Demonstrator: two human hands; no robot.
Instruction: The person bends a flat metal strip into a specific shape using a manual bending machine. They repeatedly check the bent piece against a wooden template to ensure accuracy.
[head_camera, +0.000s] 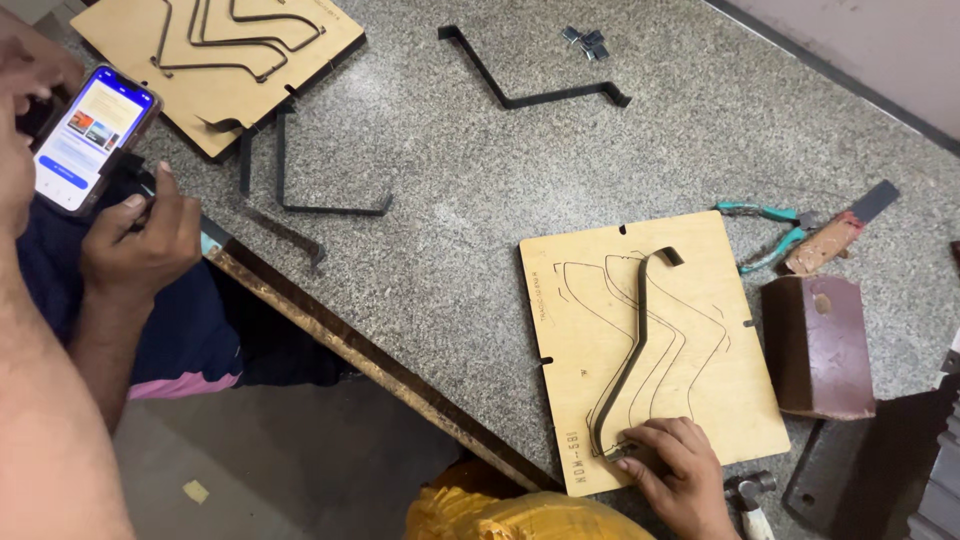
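My right hand (680, 475) rests near the bottom edge of a light plywood board (720, 400) on the speckled stone table. Its fingers are curled on the lower end of a dark bent metal strip (640, 330). The strip stands on edge in a groove cut into the board and runs up to a small hook near the board's top. Thin curved lines are cut into the board beside it. My left hand is out of view. Yellow cloth (500, 520) shows at the bottom.
A hammer head (748, 490), a maroon block (820, 345), teal-handled pliers (775, 235) and a wooden-handled tool (830, 240) lie to the right. Loose bent strips (530, 85) (300, 190) and a second board (220, 60) lie farther off. At left, another person's hand (140, 240) is beside a phone (90, 135).
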